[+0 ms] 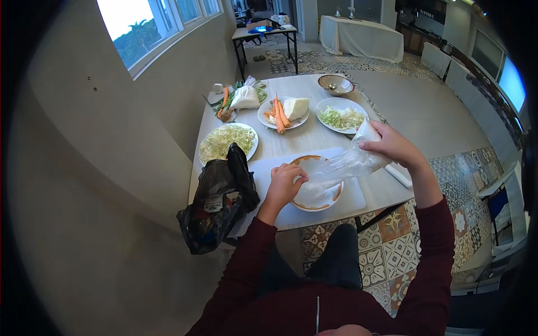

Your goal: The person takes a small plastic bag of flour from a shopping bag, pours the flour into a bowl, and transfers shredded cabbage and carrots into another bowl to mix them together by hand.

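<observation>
A clear plastic bag [353, 162] with white contents stretches over a brown-rimmed bowl [314, 200]. My right hand [392, 147] is wrapped round the bag's full upper end, tilted above the bowl's right side. The bag's open end is pinched by my left hand [288, 182] at the bowl's left. White powdery stuff lies in the bowl, which rests on a white cutting board [354, 196]. A black plastic bag [216, 204] with packets inside stands left of my left hand.
Shredded cabbage fills a plate [254, 152] at left and part of another [361, 107] at right. Between them, a plate [300, 122] holds carrots [281, 115] and a cabbage piece [296, 108]. Farther back are a small bowl [336, 84] and another white-filled bag [245, 97].
</observation>
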{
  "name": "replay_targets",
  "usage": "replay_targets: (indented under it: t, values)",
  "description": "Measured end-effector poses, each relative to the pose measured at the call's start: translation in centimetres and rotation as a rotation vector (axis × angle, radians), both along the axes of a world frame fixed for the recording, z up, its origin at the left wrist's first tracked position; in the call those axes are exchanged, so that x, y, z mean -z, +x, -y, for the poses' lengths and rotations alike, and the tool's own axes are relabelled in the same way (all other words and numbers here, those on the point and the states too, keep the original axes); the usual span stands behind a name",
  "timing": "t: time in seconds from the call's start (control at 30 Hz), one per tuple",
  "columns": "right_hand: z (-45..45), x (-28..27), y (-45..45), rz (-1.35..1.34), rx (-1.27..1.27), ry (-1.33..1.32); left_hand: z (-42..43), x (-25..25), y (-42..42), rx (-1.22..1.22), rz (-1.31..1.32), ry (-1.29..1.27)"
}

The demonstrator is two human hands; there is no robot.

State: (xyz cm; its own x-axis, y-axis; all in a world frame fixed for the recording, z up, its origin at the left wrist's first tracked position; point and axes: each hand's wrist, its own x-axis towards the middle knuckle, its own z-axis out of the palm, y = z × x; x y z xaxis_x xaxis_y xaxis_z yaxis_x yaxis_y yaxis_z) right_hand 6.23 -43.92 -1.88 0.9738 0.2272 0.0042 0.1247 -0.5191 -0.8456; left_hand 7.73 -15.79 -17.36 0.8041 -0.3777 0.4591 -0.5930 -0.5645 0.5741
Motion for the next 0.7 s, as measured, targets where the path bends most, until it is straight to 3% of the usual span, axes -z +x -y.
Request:
replay_targets:
  t: [0.33,0.43,0.7]
  values:
    - [-0.3,-0.7,-0.1,0.029,0.033,-0.037,0.0,0.3,0.4,-0.007,-0.004,-0.045]
    - [-0.5,-0.6,-0.4,0.031,0.010,-0.165,0.1,0.4,0.4,0.002,-0.008,-0.034]
    - [-0.6,-2.1,-0.3,0.060,0.010,-0.078,0.4,0.0,0.5,0.001,0.030,-0.076]
